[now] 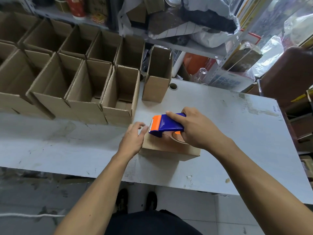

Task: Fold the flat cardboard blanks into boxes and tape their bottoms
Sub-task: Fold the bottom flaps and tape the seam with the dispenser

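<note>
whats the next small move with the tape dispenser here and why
Probably tilt the tape dispenser down to cut: its blade sits at the left edge of the box, the right hand grips it, and the left hand steadies that edge.

The scene is viewed from a single head-worn wide-angle camera, aimed forward and steeply down, close over the table (pixel 228 119).

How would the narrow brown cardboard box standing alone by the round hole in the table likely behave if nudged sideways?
The narrow brown cardboard box would probably tip rather than slide: it stands tall on a small base. It looks light, being open-topped thin corrugated card with nothing visible inside. Its walls would likely flex slightly, since the top flaps stand unsupported on the grey table.
</note>
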